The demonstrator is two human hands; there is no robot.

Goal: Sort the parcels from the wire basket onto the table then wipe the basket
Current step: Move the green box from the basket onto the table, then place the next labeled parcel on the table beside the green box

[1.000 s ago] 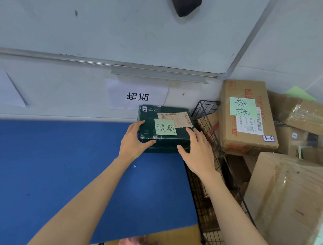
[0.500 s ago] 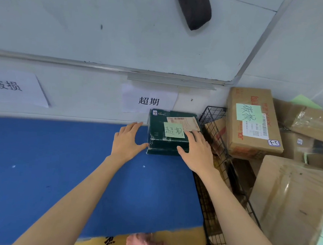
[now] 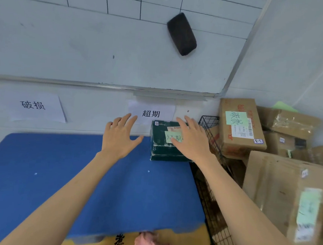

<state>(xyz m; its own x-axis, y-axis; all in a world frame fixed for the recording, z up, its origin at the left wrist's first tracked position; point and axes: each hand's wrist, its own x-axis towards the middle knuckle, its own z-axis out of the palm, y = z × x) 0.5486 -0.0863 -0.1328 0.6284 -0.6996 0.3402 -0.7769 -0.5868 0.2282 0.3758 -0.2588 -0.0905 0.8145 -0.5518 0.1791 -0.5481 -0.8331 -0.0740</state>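
Beside the bench (image 3: 76,173), the brown parcels (image 3: 239,139) leaning at the wire basket (image 3: 209,120) are risking a topple if a reach jostles them, while the green parcel (image 3: 160,143) is sitting at the bench's back corner and the left hand (image 3: 119,136) and right hand (image 3: 191,141) are hovering spread-fingered, holding nothing.

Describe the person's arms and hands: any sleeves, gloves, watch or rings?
The left arm and right arm are bare to the frame edge, with no sleeve in view. The left hand and right hand wear no gloves, and no ring, watch or wristband shows.
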